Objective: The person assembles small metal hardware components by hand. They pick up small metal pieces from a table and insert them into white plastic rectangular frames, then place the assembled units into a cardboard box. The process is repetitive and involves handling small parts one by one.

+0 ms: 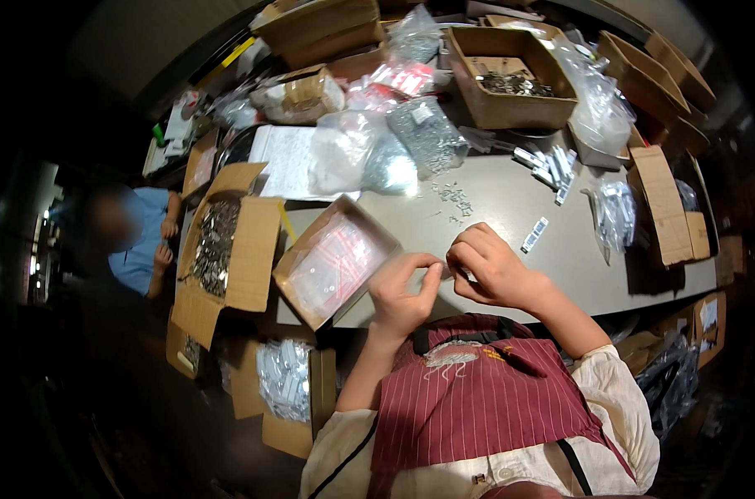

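One open carton of metal parts [257,249]. One carton of clear bags [369,229]. One left hand [405,287], thumb and forefinger pinched on one small pale piece [446,271], kind unclear, between both hands. One right hand [490,266], fingers curled; grip cannot be told. One white labelled stick [535,234], lying alone.

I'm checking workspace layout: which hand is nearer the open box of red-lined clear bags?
Left. The left hand is close to the right side of the box; the right hand is farther right, beyond the left hand.

Small-parts workshop: carton [515,113] of metal pieces [517,84], bagged fittings [427,135], worktable [494,187].
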`<action>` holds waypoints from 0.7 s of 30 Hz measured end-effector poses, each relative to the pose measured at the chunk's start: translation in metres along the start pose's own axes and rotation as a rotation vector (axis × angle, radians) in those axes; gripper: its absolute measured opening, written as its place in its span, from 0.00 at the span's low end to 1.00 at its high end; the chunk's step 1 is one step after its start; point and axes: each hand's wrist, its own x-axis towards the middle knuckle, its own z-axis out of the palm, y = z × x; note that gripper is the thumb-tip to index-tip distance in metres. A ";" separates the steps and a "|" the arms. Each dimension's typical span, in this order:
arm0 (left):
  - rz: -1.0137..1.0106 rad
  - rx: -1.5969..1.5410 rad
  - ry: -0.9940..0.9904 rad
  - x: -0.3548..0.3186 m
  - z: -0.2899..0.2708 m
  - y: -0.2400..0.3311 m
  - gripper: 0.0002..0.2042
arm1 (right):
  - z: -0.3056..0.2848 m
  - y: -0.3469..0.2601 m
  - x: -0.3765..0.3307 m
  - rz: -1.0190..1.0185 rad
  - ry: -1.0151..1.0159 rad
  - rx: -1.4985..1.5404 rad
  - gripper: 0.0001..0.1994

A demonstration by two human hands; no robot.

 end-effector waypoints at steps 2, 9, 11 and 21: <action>-0.042 0.026 0.093 -0.014 -0.023 -0.015 0.03 | 0.015 -0.002 0.008 -0.074 -0.034 -0.005 0.13; -0.360 -0.248 0.494 -0.063 -0.132 -0.023 0.01 | 0.092 -0.007 0.041 -0.264 -0.284 0.161 0.10; -0.389 -0.099 0.500 -0.085 -0.153 -0.027 0.01 | 0.110 -0.016 0.057 -0.184 -0.319 0.313 0.09; -0.531 -0.414 0.642 -0.132 -0.169 -0.029 0.03 | 0.184 -0.085 0.108 -0.273 -0.355 0.676 0.07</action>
